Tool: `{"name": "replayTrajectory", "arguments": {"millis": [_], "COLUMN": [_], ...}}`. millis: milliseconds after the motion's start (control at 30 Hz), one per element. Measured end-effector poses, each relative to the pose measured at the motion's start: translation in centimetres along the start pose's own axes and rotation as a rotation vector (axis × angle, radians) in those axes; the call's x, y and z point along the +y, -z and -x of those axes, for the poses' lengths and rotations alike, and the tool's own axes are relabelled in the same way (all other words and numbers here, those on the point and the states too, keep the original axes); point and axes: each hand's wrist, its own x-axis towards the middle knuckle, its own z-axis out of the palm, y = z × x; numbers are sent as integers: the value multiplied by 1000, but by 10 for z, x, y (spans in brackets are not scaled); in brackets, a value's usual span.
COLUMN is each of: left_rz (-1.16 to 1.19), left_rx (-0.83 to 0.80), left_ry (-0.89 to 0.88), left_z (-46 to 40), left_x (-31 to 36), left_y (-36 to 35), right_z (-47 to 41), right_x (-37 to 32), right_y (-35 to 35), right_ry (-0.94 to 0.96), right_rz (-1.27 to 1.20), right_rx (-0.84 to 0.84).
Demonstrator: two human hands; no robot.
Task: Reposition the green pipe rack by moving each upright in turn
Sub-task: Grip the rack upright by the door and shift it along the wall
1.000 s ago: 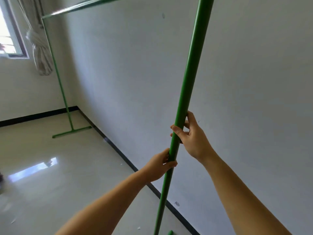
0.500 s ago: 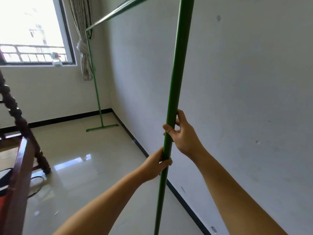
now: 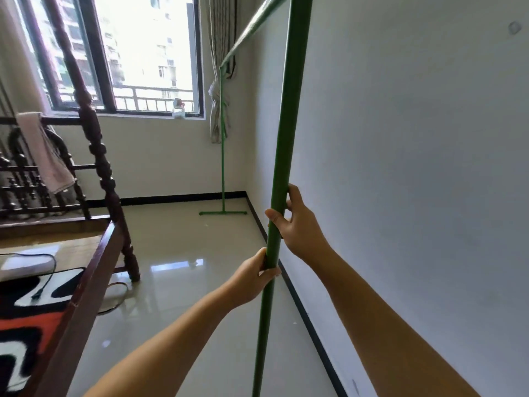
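The near green upright (image 3: 286, 133) of the pipe rack runs from the top of the view to the bottom edge, close to the white wall. My right hand (image 3: 297, 222) grips it at mid-height, and my left hand (image 3: 254, 279) grips it just below. Its foot is out of view. A green top bar (image 3: 252, 30) slants back to the far upright (image 3: 222, 156), which stands on a flat green foot (image 3: 223, 213) in the room's corner by the curtain.
A dark wooden bed frame with a turned post (image 3: 100, 156) stands at the left, with a patterned cover (image 3: 25, 305) and a cable on it. A window (image 3: 128, 53) fills the far wall. Glossy tiled floor (image 3: 183, 282) lies between bed and wall (image 3: 415, 167).
The view has swung left, bringing the window and the bed into sight. The near upright now looks more vertical. Both hands keep the same grip on it.
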Motion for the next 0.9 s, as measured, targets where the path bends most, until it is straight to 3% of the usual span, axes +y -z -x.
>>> {"name": "replayTrajectory", "arguments": {"millis": [400, 900], "left_rz": [-22, -33], "left_rx": [236, 86], "left_ry": [178, 119], "left_z": [-103, -177], "left_x": [-9, -52], "left_y": [5, 50], "right_z": [-107, -177], "right_x": [56, 90], "right_y": [-3, -41], "right_ry": [23, -11], "right_rz": [-44, 56], "right_rx": [-91, 18]}}
